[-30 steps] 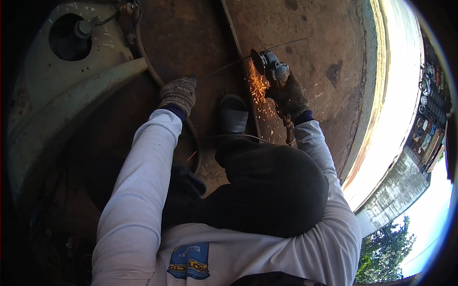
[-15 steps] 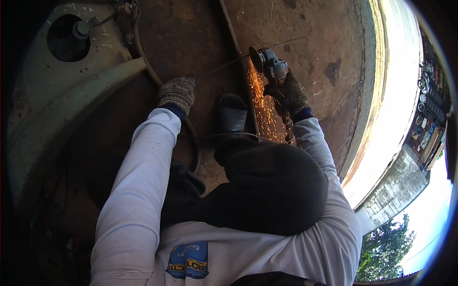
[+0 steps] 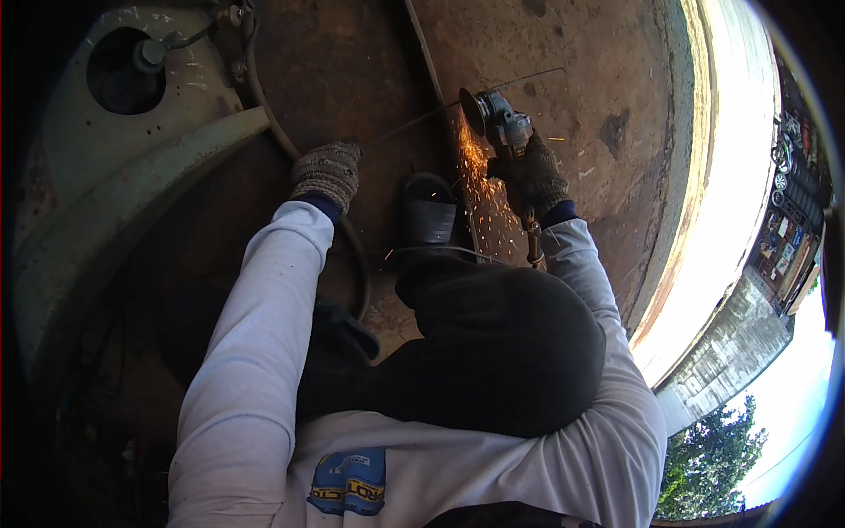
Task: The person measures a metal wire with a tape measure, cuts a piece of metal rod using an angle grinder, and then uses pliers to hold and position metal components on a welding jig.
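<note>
My right hand, in a knitted glove, is wrapped round the body of an angle grinder. The grinder's disc meets a thin metal rod where it crosses a long metal bar. Orange sparks spray back from the disc along the bar. My gloved left hand is closed, with the rod's dim near end running toward it; the grip itself is partly hidden.
My sandalled foot stands beside the bar, close to the sparks. A hose curves past my left hand. On the left is a green metal frame with a round hole. Tyres and wheels stand far right.
Both hands and the grinder stay almost in place. The spark stream is thinner in its lower part, and a few stray sparks fly wider, one to the right of the grinder.
</note>
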The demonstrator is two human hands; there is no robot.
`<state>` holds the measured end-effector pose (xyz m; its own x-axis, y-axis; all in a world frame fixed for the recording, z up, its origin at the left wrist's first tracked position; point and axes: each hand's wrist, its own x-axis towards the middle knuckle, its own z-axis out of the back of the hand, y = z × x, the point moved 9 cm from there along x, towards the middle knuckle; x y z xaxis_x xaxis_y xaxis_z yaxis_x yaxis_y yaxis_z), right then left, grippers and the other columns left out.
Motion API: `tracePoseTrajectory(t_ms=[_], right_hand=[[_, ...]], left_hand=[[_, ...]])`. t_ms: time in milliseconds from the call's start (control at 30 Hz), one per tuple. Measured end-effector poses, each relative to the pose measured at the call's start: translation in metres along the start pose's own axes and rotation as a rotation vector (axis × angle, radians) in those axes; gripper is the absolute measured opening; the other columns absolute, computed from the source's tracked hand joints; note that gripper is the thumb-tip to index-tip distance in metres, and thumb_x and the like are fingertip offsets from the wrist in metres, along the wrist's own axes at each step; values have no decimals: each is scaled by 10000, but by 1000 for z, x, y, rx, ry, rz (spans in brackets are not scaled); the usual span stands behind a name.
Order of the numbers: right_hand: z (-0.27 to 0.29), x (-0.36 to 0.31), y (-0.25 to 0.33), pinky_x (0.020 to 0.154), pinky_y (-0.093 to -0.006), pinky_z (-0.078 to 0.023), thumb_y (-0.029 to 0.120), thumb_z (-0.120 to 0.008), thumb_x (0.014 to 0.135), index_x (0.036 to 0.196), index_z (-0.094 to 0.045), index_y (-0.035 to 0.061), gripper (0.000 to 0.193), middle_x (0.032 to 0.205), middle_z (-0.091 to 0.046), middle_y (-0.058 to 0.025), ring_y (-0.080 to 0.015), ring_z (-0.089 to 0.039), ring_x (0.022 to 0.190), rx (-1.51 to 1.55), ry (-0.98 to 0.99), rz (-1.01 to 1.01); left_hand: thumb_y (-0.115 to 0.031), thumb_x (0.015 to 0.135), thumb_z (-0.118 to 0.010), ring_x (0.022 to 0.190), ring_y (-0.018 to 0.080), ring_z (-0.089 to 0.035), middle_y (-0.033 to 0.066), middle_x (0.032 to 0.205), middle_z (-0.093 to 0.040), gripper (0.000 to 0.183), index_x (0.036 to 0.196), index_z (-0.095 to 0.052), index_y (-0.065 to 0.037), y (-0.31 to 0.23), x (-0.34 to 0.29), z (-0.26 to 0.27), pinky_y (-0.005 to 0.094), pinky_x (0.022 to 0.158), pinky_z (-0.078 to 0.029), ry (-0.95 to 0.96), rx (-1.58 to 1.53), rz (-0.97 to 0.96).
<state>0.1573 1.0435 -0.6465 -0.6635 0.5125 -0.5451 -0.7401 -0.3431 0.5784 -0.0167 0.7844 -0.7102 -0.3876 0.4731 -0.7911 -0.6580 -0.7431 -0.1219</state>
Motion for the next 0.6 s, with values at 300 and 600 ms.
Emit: tracePoseTrajectory(t_ms=[300, 600], right_hand=[[-2, 7, -7, 915, -420, -496, 190, -852, 664, 1358, -455, 38, 814, 1165, -658, -195, -345, -631, 1090, 63, 20, -45], [-2, 2, -15, 864, -396, -518, 142, -863, 666, 1270, -523, 29, 703, 1108, -671, -119, -244, -636, 977, 30, -23, -30]], left_hand=[[-170, 949, -504, 1160, 292, -622, 103, 1233, -655, 282, 1183, -664, -162, 1, 4, -9, 448, 946, -521, -94, 38, -54], [-171, 946, -508, 1148, 288, -628, 103, 1211, -664, 280, 1178, -665, -163, 3, 5, -9, 439, 943, -522, -111, 25, -50]])
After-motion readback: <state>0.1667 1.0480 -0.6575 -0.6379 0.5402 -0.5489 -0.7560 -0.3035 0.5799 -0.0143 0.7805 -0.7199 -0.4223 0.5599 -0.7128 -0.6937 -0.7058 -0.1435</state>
